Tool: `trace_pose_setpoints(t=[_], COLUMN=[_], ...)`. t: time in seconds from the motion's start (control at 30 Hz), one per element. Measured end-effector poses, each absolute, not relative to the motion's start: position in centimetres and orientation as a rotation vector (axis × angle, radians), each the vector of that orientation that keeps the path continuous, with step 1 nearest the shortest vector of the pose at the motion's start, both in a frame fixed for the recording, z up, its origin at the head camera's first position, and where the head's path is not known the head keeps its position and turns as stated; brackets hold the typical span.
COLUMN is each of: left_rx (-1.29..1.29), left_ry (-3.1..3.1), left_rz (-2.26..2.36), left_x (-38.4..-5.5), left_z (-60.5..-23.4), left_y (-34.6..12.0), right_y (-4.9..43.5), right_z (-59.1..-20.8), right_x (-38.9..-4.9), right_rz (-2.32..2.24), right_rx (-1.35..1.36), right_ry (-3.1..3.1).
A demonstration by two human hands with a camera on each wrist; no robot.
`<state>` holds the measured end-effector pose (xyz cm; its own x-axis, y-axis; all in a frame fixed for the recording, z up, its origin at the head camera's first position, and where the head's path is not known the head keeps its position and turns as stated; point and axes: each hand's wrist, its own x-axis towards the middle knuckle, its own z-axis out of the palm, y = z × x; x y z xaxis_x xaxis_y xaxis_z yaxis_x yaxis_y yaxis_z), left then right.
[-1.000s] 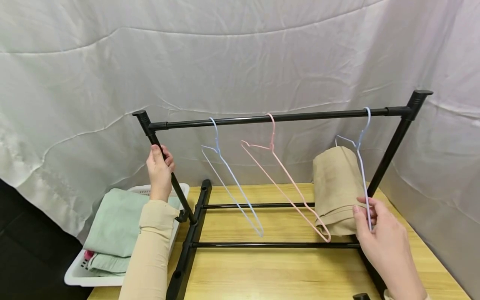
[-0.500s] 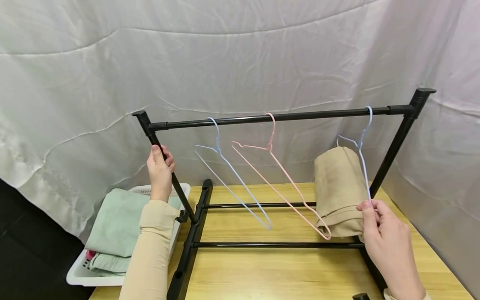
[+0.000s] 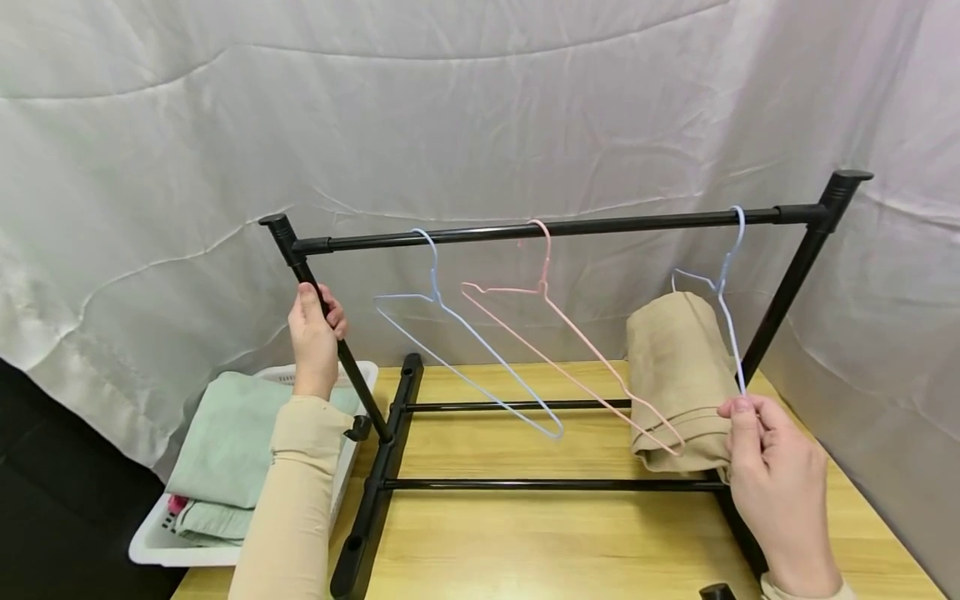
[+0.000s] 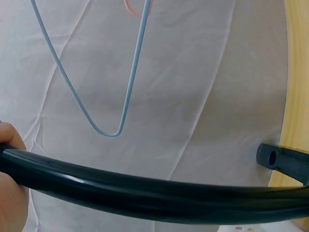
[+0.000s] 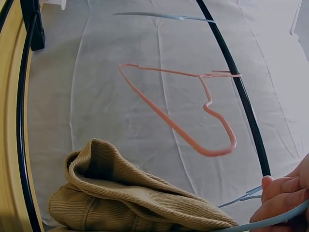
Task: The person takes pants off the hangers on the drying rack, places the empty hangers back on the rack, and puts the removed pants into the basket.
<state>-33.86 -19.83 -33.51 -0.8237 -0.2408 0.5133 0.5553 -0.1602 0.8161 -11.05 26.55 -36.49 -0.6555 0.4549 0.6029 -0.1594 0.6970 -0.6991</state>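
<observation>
At nine o'clock, left hand (image 3: 314,342) grips a black tubular post (image 3: 362,392); at four, right hand (image 3: 780,475) pinches a pale-blue hanger (image 3: 722,284).

Here's the black rack (image 3: 480,234), its left upright wrapped by the left hand (image 3: 313,354). Near the right end of its top bar hangs a pale blue hanger (image 3: 722,285), hook over, near end pinched in the right hand (image 3: 783,492). And there's the tan garment (image 3: 671,362), folded over that hanger, lower folds sagging beside the fingers!
</observation>
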Motion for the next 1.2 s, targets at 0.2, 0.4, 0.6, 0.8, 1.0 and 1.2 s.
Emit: trace_pose_setpoints(t=[0.2,0.4,0.6,0.8,1.0,1.2], left_rx=[-0.370,-0.387,-0.388,-0.363,-0.192,0.002], left_ry=[-1.601,-1.595,-1.607,-1.645,-1.793,-1.926], left_rz=[-2.053,-2.061,-2.077,-2.059,-1.856,-1.598], left_x=[-33.9,-33.9,-33.7,-33.5,-32.6,-30.5], left_z=[-33.2,-33.2,-33.1,-33.0,-32.7,-33.2], left_y=[-20.0,-20.0,-20.1,-20.1,-20.6,-21.1], right_y=[26.8,27.1,27.2,27.3,27.3,27.2], right_z=[-36.4,-36.3,-36.1,-35.8,-35.3,-35.0], right_x=[-11.0,-11.2,-11.3,-11.5,-11.5,-11.1], right_rz=[0.925,0.909,0.919,0.935,0.951,0.958], right_rx=[-0.203,-0.207,-0.207,-0.189,-0.170,-0.144], right_ry=[-2.067,-2.057,-2.051,-2.015,-1.980,-1.947])
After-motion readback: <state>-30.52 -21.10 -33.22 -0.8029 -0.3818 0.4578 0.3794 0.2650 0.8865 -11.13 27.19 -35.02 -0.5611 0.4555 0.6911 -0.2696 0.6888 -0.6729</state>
